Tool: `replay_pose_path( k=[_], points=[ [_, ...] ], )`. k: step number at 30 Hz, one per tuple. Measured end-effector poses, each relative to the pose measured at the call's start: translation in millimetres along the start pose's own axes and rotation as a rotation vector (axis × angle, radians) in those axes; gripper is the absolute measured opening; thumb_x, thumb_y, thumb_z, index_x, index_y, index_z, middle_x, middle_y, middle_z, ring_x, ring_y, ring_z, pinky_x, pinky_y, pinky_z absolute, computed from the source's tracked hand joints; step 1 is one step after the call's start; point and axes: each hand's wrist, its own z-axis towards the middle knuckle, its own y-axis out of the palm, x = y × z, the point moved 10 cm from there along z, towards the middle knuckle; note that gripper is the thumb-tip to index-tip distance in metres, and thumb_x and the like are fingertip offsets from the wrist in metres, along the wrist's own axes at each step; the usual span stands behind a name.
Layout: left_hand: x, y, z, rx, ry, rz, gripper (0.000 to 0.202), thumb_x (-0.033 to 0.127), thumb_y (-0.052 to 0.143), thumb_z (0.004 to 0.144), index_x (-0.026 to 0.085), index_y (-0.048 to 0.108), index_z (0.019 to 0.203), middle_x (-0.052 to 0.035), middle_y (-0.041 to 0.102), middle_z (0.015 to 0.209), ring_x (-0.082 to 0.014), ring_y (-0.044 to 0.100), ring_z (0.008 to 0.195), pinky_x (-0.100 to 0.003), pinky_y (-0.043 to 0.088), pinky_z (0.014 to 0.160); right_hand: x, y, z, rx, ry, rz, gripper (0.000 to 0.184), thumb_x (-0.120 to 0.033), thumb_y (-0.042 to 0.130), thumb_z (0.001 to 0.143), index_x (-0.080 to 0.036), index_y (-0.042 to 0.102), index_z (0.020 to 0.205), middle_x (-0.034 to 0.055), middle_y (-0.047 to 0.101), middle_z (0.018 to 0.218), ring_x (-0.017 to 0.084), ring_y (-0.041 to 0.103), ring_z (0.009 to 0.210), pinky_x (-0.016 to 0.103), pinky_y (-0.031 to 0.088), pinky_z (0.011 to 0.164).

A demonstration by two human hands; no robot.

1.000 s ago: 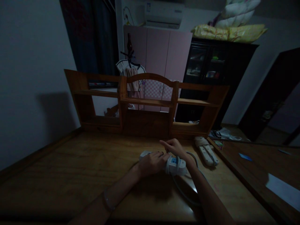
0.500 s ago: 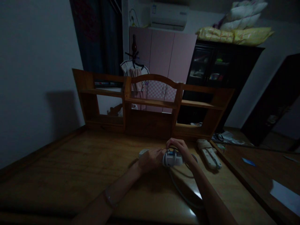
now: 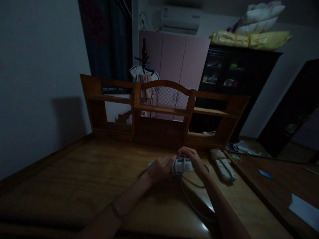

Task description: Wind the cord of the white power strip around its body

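Observation:
Both hands are at a white power strip (image 3: 186, 167) just above the wooden desktop. My left hand (image 3: 160, 170) is closed around its left part, with a pale end showing beyond the knuckles. Several loops of grey cord (image 3: 175, 167) circle the strip's middle. On the right, my right hand (image 3: 191, 156) bends over the top of the strip, fingers curled at the cord; the fingertips are partly hidden. A loose length of cord hangs below and curves across the desk toward my right forearm. Farther right lies a second power strip (image 3: 223, 166), its cord wound around one end.
A wooden shelf unit (image 3: 159, 109) stands along the desk's back edge, and a wall (image 3: 45, 99) is on the left. Beyond the desk's right edge, a brown surface (image 3: 281, 192) holds a blue card (image 3: 265, 173) and a white sheet (image 3: 304, 210).
My right hand has moved slightly over the strip's top, and the cord loop beneath its fingers looks closer to the strip. My left hand keeps its hold. The view has shifted a little.

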Motion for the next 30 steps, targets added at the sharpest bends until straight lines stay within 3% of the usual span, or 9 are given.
replay_pose_path(
  k=[15,22,27,30],
  points=[
    [1,0.2,2,0.025,-0.022,0.061,0.064,0.059,0.049,0.082,0.01,0.038,0.122,-0.0144,0.062,0.099,-0.0251,0.063,0.095,-0.035,0.054,0.074,17,2,4,-0.05,0.057,-0.017,0.035,-0.049,0.05,0.084,-0.018,0.057,0.071,0.0017,0.054,0.072,0.015,0.05,0.069,0.026,0.04,0.068],
    [6,-4.1,3,0.049,0.004,0.053,0.059,0.057,0.046,0.085,0.01,0.04,0.12,-0.0144,0.062,0.097,-0.0246,0.064,0.09,-0.035,0.054,0.072,2,7,4,-0.06,-0.03,-0.009,0.037,-0.049,0.048,0.085,-0.018,0.056,0.067,0.0073,0.059,0.095,0.019,0.053,0.082,0.029,0.041,0.078],
    [3,-12.5,0,0.111,-0.011,0.035,0.054,0.055,0.051,0.083,0.011,0.044,0.112,-0.0118,0.063,0.092,-0.0241,0.064,0.085,-0.035,0.053,0.07,8,11,0,-0.037,0.026,0.106,0.047,-0.055,0.031,0.091,-0.019,0.057,0.076,0.0056,0.061,0.086,0.019,0.055,0.08,0.03,0.043,0.077],
    [-3,-25.8,-2,0.185,-0.083,-0.008,0.05,0.053,0.055,0.082,0.013,0.045,0.109,-0.0097,0.062,0.09,-0.0223,0.064,0.082,-0.033,0.053,0.068,21,4,-4,0.051,0.054,-0.057,0.052,-0.056,0.024,0.092,-0.019,0.059,0.083,0.0047,0.06,0.079,0.019,0.055,0.074,0.029,0.043,0.071]
  ],
)
